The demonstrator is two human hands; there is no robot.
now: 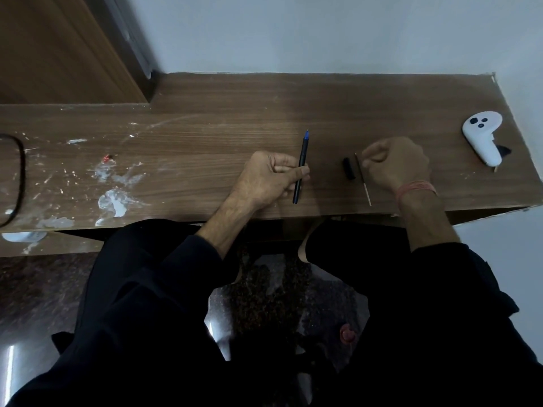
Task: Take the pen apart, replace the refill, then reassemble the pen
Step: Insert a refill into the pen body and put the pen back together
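Note:
A dark pen [301, 165] with a blue front section and a fine tip points away from me; my left hand [269, 179] grips its middle between thumb and fingers, low over the wooden table [205, 160]. A thin refill [363, 180] lies on the table, dark at its far end and pale at its near end. My right hand [395, 163] is curled with its fingertips touching the refill's far part. A small black pen cap [348, 168] lies just left of the refill, apart from both hands.
A white handheld controller [483, 136] rests at the far right of the table. White paint smears [114, 198] and a small red speck [107, 158] mark the left part. A dark cable loop [20, 177] sits at the left edge. A wall stands behind the table.

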